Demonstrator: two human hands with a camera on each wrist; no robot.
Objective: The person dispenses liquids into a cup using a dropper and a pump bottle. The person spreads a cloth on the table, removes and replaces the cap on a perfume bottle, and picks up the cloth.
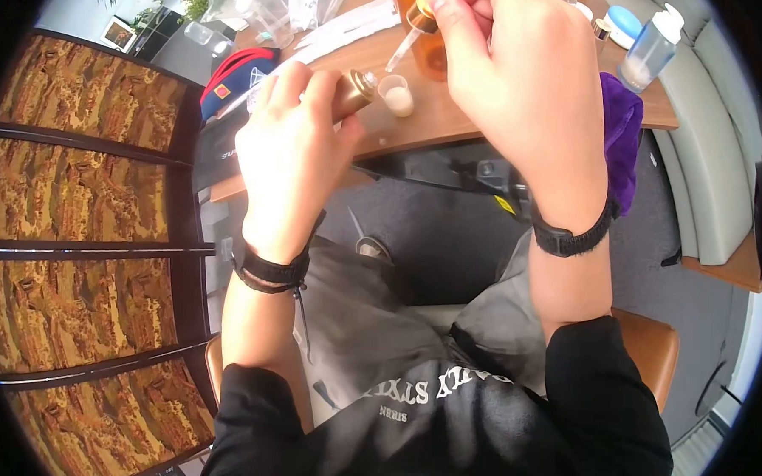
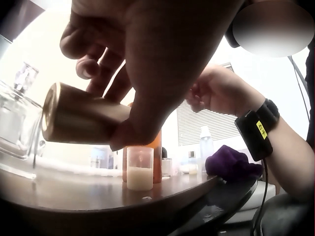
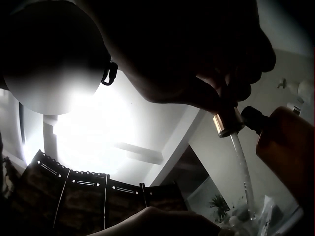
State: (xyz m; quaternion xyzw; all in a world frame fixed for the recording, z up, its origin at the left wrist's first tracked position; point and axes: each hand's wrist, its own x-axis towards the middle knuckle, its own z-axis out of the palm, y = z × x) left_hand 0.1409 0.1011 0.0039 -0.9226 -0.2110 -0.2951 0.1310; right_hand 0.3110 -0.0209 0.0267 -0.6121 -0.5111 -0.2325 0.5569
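My left hand (image 1: 288, 144) grips a bronze dropper bottle (image 1: 353, 93), tipped nearly level with its open neck toward a small plastic cup (image 1: 398, 98). In the left wrist view the bottle (image 2: 86, 115) lies sideways above the table, its round base facing left. White liquid fills the lower part of the cup (image 2: 140, 177), which stands upright on the table. My right hand (image 1: 531, 78) pinches the gold-collared dropper (image 1: 421, 17) by its top, above and beside the cup. Its clear glass tube (image 3: 240, 162) points down and holds some pale liquid with bubbles.
An amber bottle (image 1: 431, 61) stands behind the cup. A purple cloth (image 1: 623, 134) hangs over the table's right edge, near a blue pump bottle (image 1: 652, 47). A red and navy pouch (image 1: 234, 78) and white tissues (image 1: 346, 31) lie toward the left and back.
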